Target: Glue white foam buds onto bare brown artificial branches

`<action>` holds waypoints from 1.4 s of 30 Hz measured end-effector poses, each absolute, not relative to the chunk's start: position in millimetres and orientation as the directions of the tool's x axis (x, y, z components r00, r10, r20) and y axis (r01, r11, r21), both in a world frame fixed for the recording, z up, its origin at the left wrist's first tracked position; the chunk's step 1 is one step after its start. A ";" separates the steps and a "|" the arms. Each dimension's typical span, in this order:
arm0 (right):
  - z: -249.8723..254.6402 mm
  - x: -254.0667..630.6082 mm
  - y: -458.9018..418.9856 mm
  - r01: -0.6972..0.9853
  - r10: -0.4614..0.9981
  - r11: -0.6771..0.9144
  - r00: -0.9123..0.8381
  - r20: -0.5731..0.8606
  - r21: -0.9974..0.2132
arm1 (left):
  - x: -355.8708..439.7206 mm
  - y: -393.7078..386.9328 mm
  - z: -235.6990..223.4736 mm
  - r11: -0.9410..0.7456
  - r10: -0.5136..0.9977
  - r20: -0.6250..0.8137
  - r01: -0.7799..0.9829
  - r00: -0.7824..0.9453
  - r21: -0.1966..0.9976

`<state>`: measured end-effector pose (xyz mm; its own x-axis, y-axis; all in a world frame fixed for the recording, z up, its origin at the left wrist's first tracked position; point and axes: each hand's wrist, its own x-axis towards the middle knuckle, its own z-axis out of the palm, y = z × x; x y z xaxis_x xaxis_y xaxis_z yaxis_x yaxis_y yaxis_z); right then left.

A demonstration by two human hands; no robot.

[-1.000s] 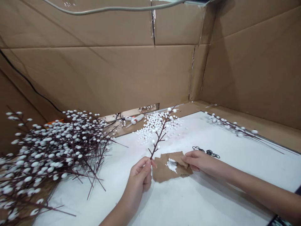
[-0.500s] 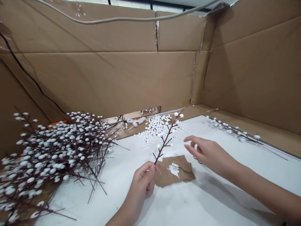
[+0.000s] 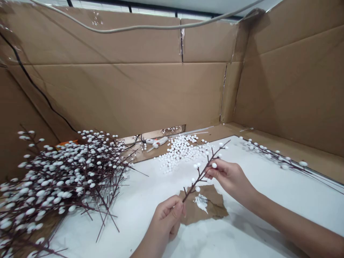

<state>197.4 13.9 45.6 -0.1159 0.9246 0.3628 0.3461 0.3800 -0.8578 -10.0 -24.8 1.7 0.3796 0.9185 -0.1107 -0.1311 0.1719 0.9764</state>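
Note:
My left hand pinches the lower end of an artificial berry branch, a brown stem with short side twigs and a few white berries. The branch leans up to the right. At its upper half, my right hand is closed, thumb and forefinger together against the stem; exactly which twig or berry sits between the fingertips is hidden. Beneath the branch lies a torn piece of brown cardboard with a smear of white paste on it. Behind the branch, loose white berries are heaped on the white board.
A big pile of berry branches fills the left side, stems jutting toward the middle. More branches lie along the right edge. A glue gun rests at the back by an opening in the cardboard wall. A cable hangs above.
My right hand has moved in and closed its fingers at the branch. The branch now tilts farther to the right, still in my left hand. The view has shifted slightly.

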 end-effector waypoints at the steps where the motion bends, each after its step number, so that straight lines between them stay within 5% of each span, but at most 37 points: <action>1: 43.5 196.6 15.2 0.283 0.944 0.330 -0.101 0.315 -0.900 | -9.5 -25.4 2.3 0.169 0.919 -0.111 -0.125 0.378 0.978; 6: 30.5 184.7 22.3 -0.073 0.995 0.082 -0.050 0.086 -0.994 | -6.8 -28.0 7.1 0.172 0.925 -0.133 -0.081 0.356 0.982; 13: 28.7 202.2 38.1 -0.135 0.992 0.109 0.076 0.100 -0.985 | -7.1 -29.0 7.4 0.196 0.925 -0.139 -0.131 0.353 0.972; 20: 31.6 219.0 42.8 0.121 0.985 0.174 -0.038 0.170 -0.977 | -9.6 -28.1 6.0 0.206 0.925 -0.130 -0.183 0.357 0.961; 29: 29.3 229.2 48.8 0.558 0.960 0.259 -0.059 0.274 -0.788 | -10.4 -30.8 9.5 0.213 0.920 -0.136 -0.178 0.367 0.961; 35: 33.2 234.9 45.0 0.718 0.977 0.211 -0.136 0.164 -0.663 | -11.5 -29.6 10.4 0.255 0.914 -0.167 -0.205 0.369 0.945; 42: 46.3 226.6 15.8 0.823 0.927 0.220 -0.343 -0.149 -0.524 | -10.8 -27.7 10.2 0.270 0.921 -0.174 -0.249 0.348 0.930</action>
<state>226.6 15.8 46.3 -0.3430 0.9274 -0.1493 0.8230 0.2201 -0.5237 -10.8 -27.7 10.2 0.3481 0.9212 -0.1739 -0.2495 0.2698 0.9300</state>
